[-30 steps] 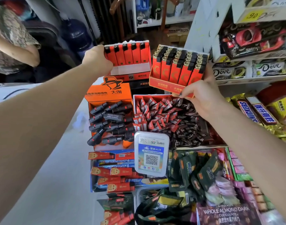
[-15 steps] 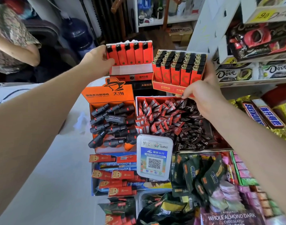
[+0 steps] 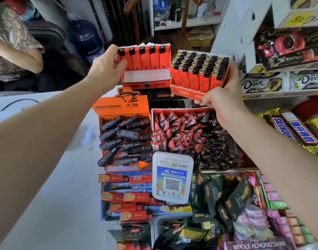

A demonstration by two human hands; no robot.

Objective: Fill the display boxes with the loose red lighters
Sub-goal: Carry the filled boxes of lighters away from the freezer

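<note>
Red plastic lighters with black caps fill the orange cardboard display box gripped by the right hand. The left hand grips a half-empty red box holding one back row, both above the counter's far edge.

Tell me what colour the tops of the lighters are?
Black caps on the red lighters, clearest in the head view.
</note>
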